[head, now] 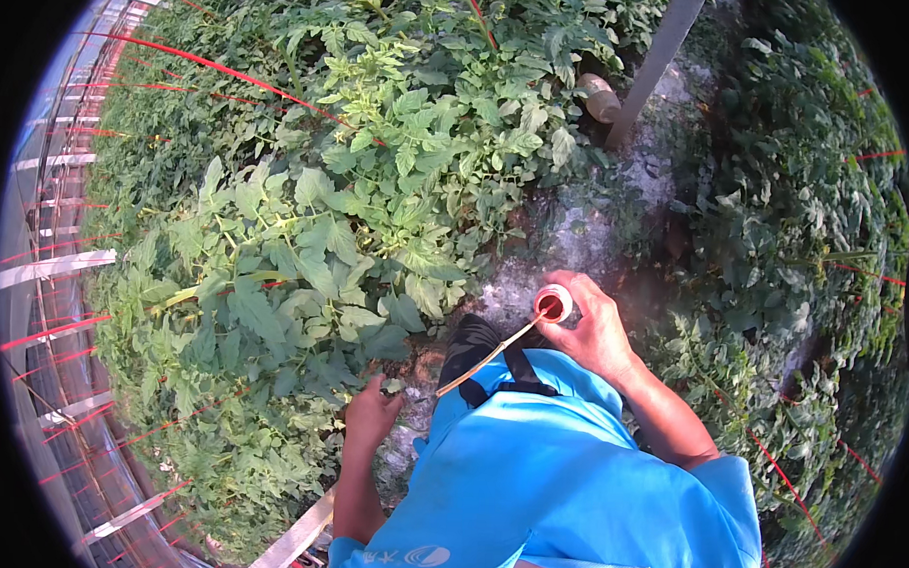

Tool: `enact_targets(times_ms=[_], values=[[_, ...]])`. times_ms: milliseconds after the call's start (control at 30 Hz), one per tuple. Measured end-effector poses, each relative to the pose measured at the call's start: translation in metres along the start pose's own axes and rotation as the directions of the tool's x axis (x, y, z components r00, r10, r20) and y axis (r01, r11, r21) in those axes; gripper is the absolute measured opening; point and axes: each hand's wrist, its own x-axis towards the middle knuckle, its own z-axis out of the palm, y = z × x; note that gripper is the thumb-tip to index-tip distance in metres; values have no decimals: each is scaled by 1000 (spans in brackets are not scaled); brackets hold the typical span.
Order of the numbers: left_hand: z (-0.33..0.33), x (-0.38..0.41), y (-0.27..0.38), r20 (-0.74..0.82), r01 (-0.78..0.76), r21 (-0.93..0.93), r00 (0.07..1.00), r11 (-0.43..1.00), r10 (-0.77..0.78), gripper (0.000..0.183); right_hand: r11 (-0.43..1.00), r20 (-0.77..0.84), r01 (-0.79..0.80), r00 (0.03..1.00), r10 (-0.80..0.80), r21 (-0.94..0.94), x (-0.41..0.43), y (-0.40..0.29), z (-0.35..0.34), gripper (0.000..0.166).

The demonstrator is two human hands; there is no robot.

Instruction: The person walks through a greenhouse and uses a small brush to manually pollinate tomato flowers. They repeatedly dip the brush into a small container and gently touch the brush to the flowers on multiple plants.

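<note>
My right hand [592, 330] grips a small open-topped bottle [564, 297] with a pale rim and a reddish inside. A thin tan stick [483, 361] leans out of its mouth towards the lower left, its free end in front of my blue shirt. At the edge of the leafy tomato plants [312, 264], my left hand [371, 416] is held low, thumb and fingers close together. A small greenish bit shows by its fingertips; whether it is held or lies behind them is unclear.
A grey post [653, 69] rises from the pale ground [584, 236] between the plant rows, beside a dirty jar-like container [599, 98]. Red strings [229, 71] run through the plants. More plants [765, 197] line the right. A pale beam [292, 537] lies at lower left.
</note>
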Motion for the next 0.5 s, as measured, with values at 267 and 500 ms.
enact_targets(times_ms=[267,500], values=[[-53,-1,176,-524,-784,-477,616,397,588,63,995,121,33,992,-22,-92,37,-6,8,54],[-91,46,209,-465,-705,-692,600,156,650,15,987,40,-13,999,20,-161,75,-13,-11,57]])
